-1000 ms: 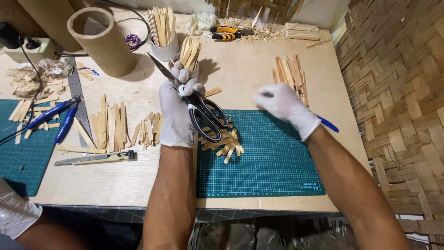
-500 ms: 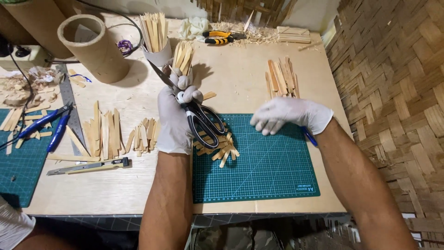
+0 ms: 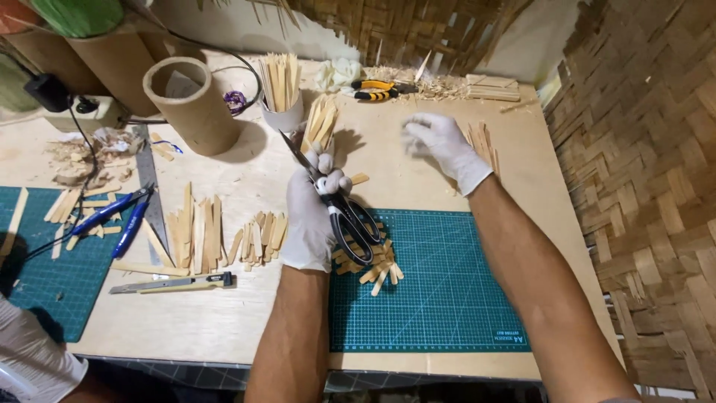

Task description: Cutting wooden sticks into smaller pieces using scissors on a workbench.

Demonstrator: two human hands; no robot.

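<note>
My left hand [image 3: 313, 216], in a white glove, grips large black-handled scissors [image 3: 339, 201] with the blades pointing up-left, above the left edge of a green cutting mat [image 3: 447, 291]. Short cut bamboo pieces [image 3: 373, 265] lie on the mat under the scissors. My right hand [image 3: 446, 148], also gloved, is blurred, fingers spread, holding nothing, just left of a pile of bamboo strips [image 3: 481, 142] on the wooden table [image 3: 224, 321].
A cardboard tube [image 3: 190, 104] and a cup of bamboo sticks [image 3: 282, 93] stand at the back. Strips [image 3: 198, 235], blue pliers [image 3: 119, 216], a metal ruler [image 3: 149, 186] and a utility knife [image 3: 175, 283] lie left. Yellow-black pliers [image 3: 380, 89] lie far back. Another person's white sleeve [image 3: 30, 366] is bottom left.
My right hand moved from the mat's right side up and back toward the strip pile at the far right. The left hand keeps hold of the scissors in about the same place.
</note>
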